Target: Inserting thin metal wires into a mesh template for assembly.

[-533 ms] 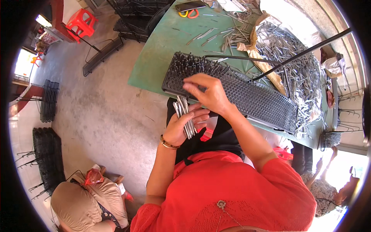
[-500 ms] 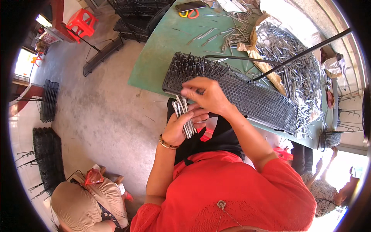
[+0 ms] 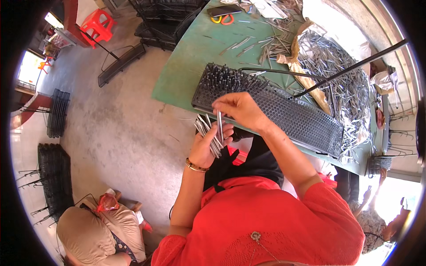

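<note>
A loose bundle of slim silvery metal rods (image 3: 204,129) lies in my left hand (image 3: 207,146), its fingers wrapped round it. Just above, my right hand (image 3: 242,111) pinches the upper end of one metal rod (image 3: 219,124), which stands upright beside the bundle. Where that rod's lower end rests among my left fingers is hard to make out. Beyond both hands is a long black rack (image 3: 306,122) with a perforated top. Many dark rods (image 3: 222,80) stand upright in the holes at its left end; the holes toward the right show no rods.
The rack lies on a green table (image 3: 177,75). Loose rods fill a torn paper wrapping (image 3: 335,66) at the right. Scissors (image 3: 227,19) and a dark phone (image 3: 224,9) lie at the back. A black bar (image 3: 350,68) slants over the rack. A person (image 3: 102,226) sits lower left.
My right hand has drawn one rod up beside the bundle and now pinches its top. The bundle has fanned out a little in my left hand. The whole view has shifted slightly.
</note>
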A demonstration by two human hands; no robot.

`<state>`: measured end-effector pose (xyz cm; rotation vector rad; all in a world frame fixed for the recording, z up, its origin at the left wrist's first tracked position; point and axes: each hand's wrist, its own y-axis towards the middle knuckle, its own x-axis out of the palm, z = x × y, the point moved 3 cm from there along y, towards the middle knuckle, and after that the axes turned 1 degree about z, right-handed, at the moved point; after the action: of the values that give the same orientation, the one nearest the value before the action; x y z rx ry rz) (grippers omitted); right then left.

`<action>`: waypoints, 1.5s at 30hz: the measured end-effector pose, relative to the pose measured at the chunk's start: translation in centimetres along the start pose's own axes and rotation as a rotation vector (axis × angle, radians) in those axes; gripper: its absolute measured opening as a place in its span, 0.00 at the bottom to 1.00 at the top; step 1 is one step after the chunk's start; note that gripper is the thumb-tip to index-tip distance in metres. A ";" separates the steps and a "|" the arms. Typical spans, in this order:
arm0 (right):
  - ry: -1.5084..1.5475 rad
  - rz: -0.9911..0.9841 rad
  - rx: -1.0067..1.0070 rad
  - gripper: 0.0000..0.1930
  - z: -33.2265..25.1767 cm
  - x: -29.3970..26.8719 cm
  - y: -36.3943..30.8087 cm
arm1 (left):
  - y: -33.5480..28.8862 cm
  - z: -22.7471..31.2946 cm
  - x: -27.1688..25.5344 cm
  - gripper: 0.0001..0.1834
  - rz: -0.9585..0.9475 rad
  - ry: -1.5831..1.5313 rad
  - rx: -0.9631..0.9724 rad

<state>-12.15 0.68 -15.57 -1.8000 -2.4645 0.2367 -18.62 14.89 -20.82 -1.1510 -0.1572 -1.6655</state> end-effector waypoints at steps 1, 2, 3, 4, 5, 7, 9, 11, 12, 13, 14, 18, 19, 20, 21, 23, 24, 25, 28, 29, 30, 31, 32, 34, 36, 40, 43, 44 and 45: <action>0.004 0.060 -0.068 0.10 -0.9 -0.2 0.3 | 0.1 0.0 -0.2 0.18 0.003 -0.002 0.004; 0.009 0.120 -0.135 0.11 -1.6 -0.4 0.6 | 0.2 0.0 -0.5 0.18 0.027 -0.055 0.011; -0.029 0.162 -0.238 0.11 -2.2 -0.5 1.2 | 0.2 0.0 -0.7 0.18 0.051 -0.109 0.019; -0.030 0.161 -0.238 0.11 -2.5 -0.5 1.8 | 0.2 0.0 -0.7 0.18 0.050 -0.110 0.020; -0.081 0.231 -0.297 0.11 -3.0 -0.6 2.4 | 0.1 0.0 -0.7 0.18 0.050 -0.077 0.002; -0.113 0.313 -0.397 0.10 -3.6 -0.6 3.6 | 0.1 0.0 -0.7 0.18 0.049 -0.043 -0.014; -0.184 0.344 -0.438 0.10 -3.1 -0.6 4.9 | 0.0 -0.3 -0.3 0.18 -0.008 -0.033 -0.065; -0.255 0.373 -0.478 0.10 -2.5 -0.5 5.7 | -0.1 -0.5 -0.2 0.19 -0.025 -0.016 -0.067; -0.260 0.383 -0.510 0.10 -2.3 -0.6 6.0 | -0.1 -0.6 -0.1 0.19 -0.043 0.000 -0.071; -0.265 0.392 -0.542 0.09 -2.3 -0.5 6.1 | -0.1 -0.6 -0.2 0.19 -0.041 -0.001 -0.071; -0.265 0.391 -0.541 0.09 -2.2 -0.4 6.1 | -0.1 -0.7 -0.2 0.19 -0.047 0.003 -0.082; -0.279 0.488 -0.512 0.09 -2.2 -0.1 5.6 | 0.0 -1.2 -0.4 0.19 -0.052 0.003 -0.107; -0.283 0.510 -0.508 0.08 -2.2 0.0 5.4 | 0.1 -1.2 -0.3 0.19 -0.052 0.003 -0.109; -0.283 0.512 -0.507 0.08 -2.3 0.0 5.3 | 0.1 -1.2 -0.2 0.19 -0.053 -0.001 -0.112; -0.316 0.512 -0.527 0.08 -2.4 0.0 5.1 | 0.1 -1.2 -0.2 0.19 -0.054 -0.005 -0.116; -0.348 0.514 -0.548 0.08 -2.3 -0.1 5.1 | 0.1 -1.2 -0.2 0.19 -0.052 0.004 -0.117; -0.300 0.506 -0.567 0.07 -2.0 -0.1 5.3 | 0.2 -1.2 -0.2 0.20 -0.050 0.012 -0.118; -0.252 0.497 -0.586 0.07 -2.0 -0.1 5.3 | 0.2 -1.3 -0.3 0.20 -0.050 0.013 -0.118; -0.335 0.475 -0.645 0.08 -2.2 0.1 5.1 | 0.2 -1.4 -0.4 0.20 -0.075 0.014 -0.141; -0.335 0.476 -0.645 0.08 -2.2 0.1 5.1 | 0.2 -1.5 -0.4 0.20 -0.078 0.008 -0.147; -0.359 0.460 -0.643 0.08 -2.0 0.1 5.1 | 0.2 -1.5 -0.3 0.19 -0.082 0.001 -0.153; -0.382 0.444 -0.642 0.08 -1.9 0.2 5.2 | 0.1 -1.5 -0.2 0.19 -0.081 0.002 -0.153; -0.381 0.444 -0.642 0.08 -1.8 0.2 5.2 | 0.0 -1.3 0.0 0.19 -0.079 0.003 -0.161; -0.556 0.455 -0.742 0.08 -1.9 0.4 4.9 | 0.0 -1.3 0.0 0.19 -0.076 0.004 -0.169; -0.633 0.458 -0.798 0.09 -1.8 0.6 4.9 | 0.1 -1.3 -0.1 0.19 -0.082 0.035 -0.157; -0.846 0.411 -0.925 0.11 -1.9 1.1 4.6 | -0.1 -1.1 0.2 0.20 -0.092 0.046 -0.155; -0.867 0.425 -0.924 0.11 -2.3 1.3 4.3 | -0.2 -1.2 0.1 0.20 -0.102 0.060 -0.144; -0.868 0.424 -0.923 0.11 -2.2 1.2 4.3 | -0.2 -1.1 0.2 0.21 -0.103 0.063 -0.144; -0.898 0.450 -0.897 0.11 -2.0 1.0 4.3 | -0.2 -1.0 0.3 0.21 -0.104 0.066 -0.145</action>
<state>-8.11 3.03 -14.35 -3.2114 -2.9146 -0.1108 -19.38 14.15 -21.06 -1.2107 -0.0558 -1.8290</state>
